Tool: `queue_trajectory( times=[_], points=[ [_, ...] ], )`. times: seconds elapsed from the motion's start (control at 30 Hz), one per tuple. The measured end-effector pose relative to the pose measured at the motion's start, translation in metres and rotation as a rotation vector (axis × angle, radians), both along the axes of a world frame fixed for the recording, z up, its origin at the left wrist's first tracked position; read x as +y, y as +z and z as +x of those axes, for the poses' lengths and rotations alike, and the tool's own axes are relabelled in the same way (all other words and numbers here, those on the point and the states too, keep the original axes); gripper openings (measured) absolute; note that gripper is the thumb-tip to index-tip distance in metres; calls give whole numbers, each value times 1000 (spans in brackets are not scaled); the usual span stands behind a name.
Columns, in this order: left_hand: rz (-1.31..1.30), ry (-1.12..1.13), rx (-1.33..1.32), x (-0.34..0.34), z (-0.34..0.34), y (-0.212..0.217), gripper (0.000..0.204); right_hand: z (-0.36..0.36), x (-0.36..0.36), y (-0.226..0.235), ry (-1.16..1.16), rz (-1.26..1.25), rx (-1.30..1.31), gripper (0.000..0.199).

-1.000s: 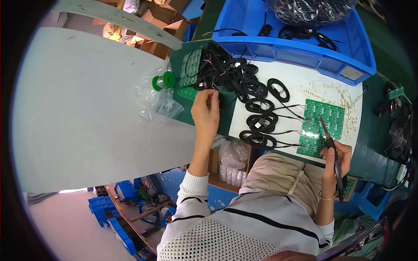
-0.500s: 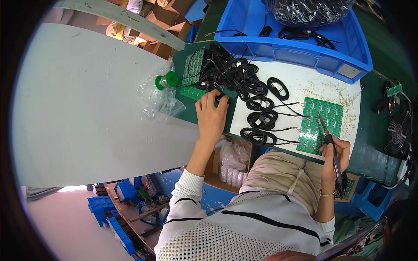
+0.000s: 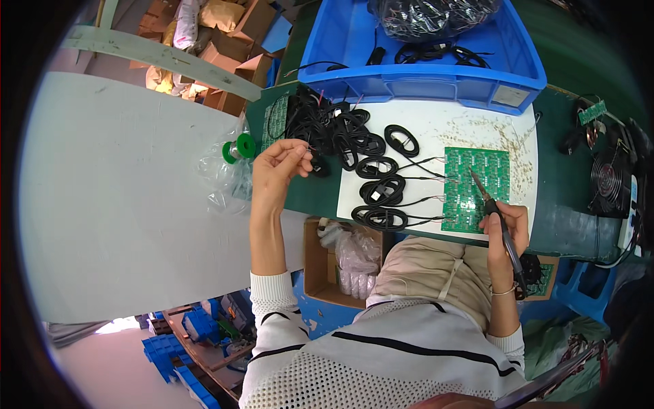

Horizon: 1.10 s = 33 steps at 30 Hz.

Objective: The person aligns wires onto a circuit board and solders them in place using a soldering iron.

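My right hand [image 3: 507,235] grips a soldering iron [image 3: 496,215] like a pen. Its tip points down over a panel of green circuit boards [image 3: 477,198]; whether it touches cannot be made out. Several coiled black cables [image 3: 383,190] lie left of the panel, their thin wire ends reaching its left edge. Beside the heap of black cables [image 3: 347,133], my left hand [image 3: 278,170] is raised, thumb and fingers pinched on the thin wire end of a cable. Another coiled cable [image 3: 402,140] lies on the white sheet by the heap.
A blue bin [image 3: 422,80] with cables and a dark plastic bag stands at the back. Left lie a green solder spool [image 3: 238,148], clear plastic and more green boards [image 3: 276,123]. A black fan [image 3: 610,178] stands far right. An open carton [image 3: 320,273] sits below the table edge.
My left hand has moved left off the cable heap and come up, pinching a wire end. The whole view has shifted; the right hand still holds the iron over the panel.
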<state>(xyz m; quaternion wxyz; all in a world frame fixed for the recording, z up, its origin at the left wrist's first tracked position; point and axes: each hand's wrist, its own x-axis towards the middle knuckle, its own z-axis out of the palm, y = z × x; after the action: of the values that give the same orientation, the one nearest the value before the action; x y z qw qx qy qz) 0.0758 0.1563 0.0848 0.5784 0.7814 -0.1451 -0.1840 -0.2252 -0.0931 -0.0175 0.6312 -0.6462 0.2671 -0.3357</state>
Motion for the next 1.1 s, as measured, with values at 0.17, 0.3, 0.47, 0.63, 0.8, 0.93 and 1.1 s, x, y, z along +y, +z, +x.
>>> queue_trajectory(
  times=[0.17,0.3,0.47,0.63,0.8,0.93,1.1],
  points=[
    [-219,-16,93,-17,-13,-33,15,-1,0,0,7,25,-13,17],
    [-157,-53,20,-31,-18,-54,13,-4,-1,1,-21,10,-2,18],
    [79,-26,-175,-21,-22,-38,16,1,2,2,-17,16,-34,18],
    [-362,82,-112,-4,24,-19,13,1,2,-1,-47,41,-49,18],
    [-420,186,-486,-43,29,14,27,0,1,1,-52,45,-51,18],
    [-140,-39,-555,-101,-20,3,26,-1,1,-2,-69,47,-56,18],
    [91,-639,-190,-139,-67,-42,24,-2,2,6,-71,48,-61,18]
  ],
)
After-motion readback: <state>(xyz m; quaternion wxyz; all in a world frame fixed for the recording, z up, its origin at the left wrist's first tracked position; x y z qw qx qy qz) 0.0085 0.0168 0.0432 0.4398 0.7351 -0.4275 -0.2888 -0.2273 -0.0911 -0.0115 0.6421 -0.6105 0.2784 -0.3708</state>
